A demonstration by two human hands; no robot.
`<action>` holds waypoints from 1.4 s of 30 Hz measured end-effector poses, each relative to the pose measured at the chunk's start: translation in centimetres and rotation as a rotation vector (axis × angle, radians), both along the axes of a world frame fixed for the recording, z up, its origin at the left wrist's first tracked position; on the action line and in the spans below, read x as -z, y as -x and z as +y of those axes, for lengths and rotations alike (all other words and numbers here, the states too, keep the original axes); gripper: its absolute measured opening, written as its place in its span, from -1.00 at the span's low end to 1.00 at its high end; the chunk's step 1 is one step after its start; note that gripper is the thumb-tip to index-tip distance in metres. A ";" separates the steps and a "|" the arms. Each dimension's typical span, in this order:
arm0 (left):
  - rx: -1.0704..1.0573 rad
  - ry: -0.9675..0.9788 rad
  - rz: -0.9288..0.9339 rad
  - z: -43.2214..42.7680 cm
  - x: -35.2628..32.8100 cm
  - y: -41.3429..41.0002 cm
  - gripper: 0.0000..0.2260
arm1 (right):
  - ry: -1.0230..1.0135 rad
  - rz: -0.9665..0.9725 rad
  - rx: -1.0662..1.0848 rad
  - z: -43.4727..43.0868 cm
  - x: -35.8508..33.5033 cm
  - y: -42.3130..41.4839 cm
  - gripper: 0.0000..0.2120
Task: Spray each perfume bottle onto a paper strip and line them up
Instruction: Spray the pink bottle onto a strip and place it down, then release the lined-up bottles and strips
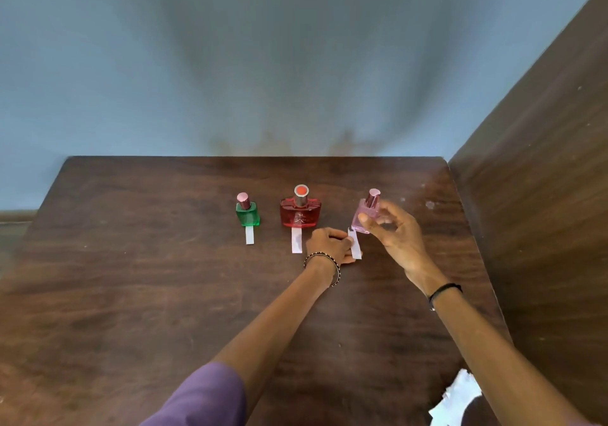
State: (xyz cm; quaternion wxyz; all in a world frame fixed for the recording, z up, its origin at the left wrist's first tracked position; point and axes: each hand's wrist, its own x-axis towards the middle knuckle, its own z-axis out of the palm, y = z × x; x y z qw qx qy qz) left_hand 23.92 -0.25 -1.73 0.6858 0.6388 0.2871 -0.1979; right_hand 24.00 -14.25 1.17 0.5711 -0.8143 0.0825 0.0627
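soft dim daylight, faint glare on tabletop (427,189), wide-angle warping, blurred edges

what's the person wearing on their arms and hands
Both hands are bare, with no gloves. The left hand has a beaded bracelet at its wrist, and a purple sleeve covers that arm higher up, leaving the forearm uncovered. The right hand has a thin black band round its wrist, and its forearm is uncovered too.

Dark wooden table (131,261), blue wall (230,47)
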 end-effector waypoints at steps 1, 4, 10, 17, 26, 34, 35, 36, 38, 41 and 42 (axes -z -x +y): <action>-0.017 -0.014 -0.005 -0.2 0.1 -0.3 -0.85 | 0.010 -0.001 0.004 -0.2 0.3 -0.6 -0.78; -0.053 -0.032 -0.034 -0.9 0.3 -0.9 -0.81 | 0.017 0.012 -0.031 -0.5 0.7 -1.9 -0.75; -0.038 -0.084 -0.076 -1.5 0.6 -1.3 -0.84 | 0.081 0.043 -0.142 -0.7 0.9 -2.9 -0.70; -0.017 -0.095 -0.060 -1.6 0.9 -1.6 -0.83 | 0.109 0.035 -0.224 -1.0 1.3 -2.9 -0.70; -0.004 -0.094 -0.035 -1.2 1.0 -1.4 -0.91 | 0.187 0.014 -0.223 -2.1 2.7 -1.7 -0.56; -0.031 -0.057 0.005 -1.1 0.6 2.7 -0.88 | 0.257 -0.001 -0.059 -3.1 4.2 3.3 -0.50; -0.031 -0.062 0.008 -1.0 0.5 3.5 -0.87 | 0.264 -0.005 -0.053 -3.1 4.3 4.3 -0.51; -0.034 -0.069 0.010 -1.0 0.4 4.4 -0.86 | 0.267 -0.007 -0.047 -3.1 4.4 5.5 -0.52; -0.025 -0.081 0.003 -0.8 0.3 6.4 -0.86 | 0.256 -0.006 -0.027 -3.0 4.7 7.8 -0.53; 0.014 -0.080 -0.040 -0.5 0.6 10.6 -0.91 | 0.205 0.016 0.000 -2.9 5.0 11.5 -0.55; 0.022 -0.071 -0.055 -0.4 0.8 12.2 -0.92 | 0.193 0.023 0.001 -2.8 5.0 12.7 -0.56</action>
